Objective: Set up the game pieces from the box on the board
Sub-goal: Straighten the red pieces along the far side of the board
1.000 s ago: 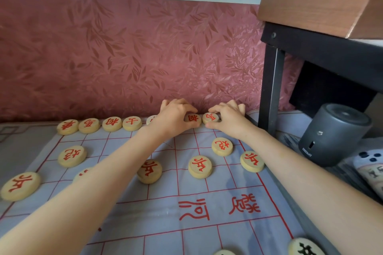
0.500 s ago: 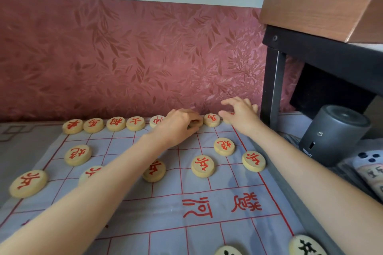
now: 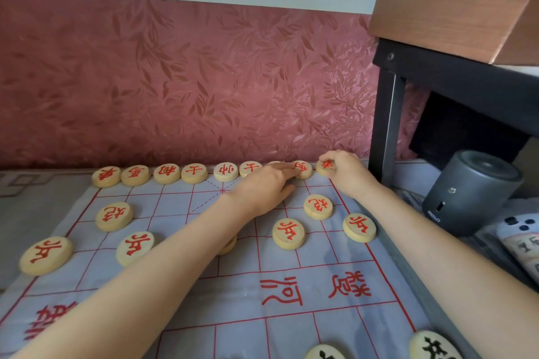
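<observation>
A pale cloth board with red grid lines lies in front of me. Round wooden pieces with red characters form a back row along the far edge, and more stand in the rows nearer me. My left hand reaches over the board with its fingers stretched out, the tips touching a back-row piece. At the far right corner, my right hand pinches the corner piece. One piece is partly hidden under my left forearm. No box is in view.
A red leaf-patterned wall runs just behind the back row. A black table leg and a dark grey cylinder stand close to the board's right edge. Two black-lettered pieces lie at the bottom right.
My right hand has moved right from the horse piece and now pinches the corner piece. My left hand has opened, and its fingers have stretched right to the horse piece.
</observation>
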`<act>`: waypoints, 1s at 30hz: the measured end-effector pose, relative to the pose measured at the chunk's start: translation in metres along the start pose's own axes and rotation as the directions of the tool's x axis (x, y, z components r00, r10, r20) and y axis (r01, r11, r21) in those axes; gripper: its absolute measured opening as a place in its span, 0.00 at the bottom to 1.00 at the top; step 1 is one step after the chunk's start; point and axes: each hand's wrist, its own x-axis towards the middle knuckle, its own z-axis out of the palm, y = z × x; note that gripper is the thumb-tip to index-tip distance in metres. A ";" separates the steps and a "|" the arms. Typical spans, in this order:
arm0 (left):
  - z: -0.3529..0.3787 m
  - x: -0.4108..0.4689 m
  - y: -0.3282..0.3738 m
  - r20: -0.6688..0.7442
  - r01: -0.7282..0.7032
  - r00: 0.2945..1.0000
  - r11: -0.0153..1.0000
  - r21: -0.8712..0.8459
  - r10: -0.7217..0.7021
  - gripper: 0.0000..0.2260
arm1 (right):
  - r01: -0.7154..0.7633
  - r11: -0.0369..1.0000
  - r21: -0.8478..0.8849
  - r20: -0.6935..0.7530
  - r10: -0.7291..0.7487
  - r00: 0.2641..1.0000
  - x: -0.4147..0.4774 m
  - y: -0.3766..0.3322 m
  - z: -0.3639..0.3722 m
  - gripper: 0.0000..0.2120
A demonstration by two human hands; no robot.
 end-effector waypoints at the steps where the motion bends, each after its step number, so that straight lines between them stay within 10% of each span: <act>1: -0.001 0.000 0.001 -0.006 0.002 1.000 1.000 -0.002 -0.002 0.19 | -0.003 0.999 -0.036 0.000 0.003 1.000 0.000 -0.001 0.000 0.18; 30: -0.008 0.008 0.009 0.019 0.096 0.995 0.995 0.015 -0.096 0.20 | -0.101 0.995 -0.023 0.001 0.101 0.995 -0.003 -0.008 0.000 0.23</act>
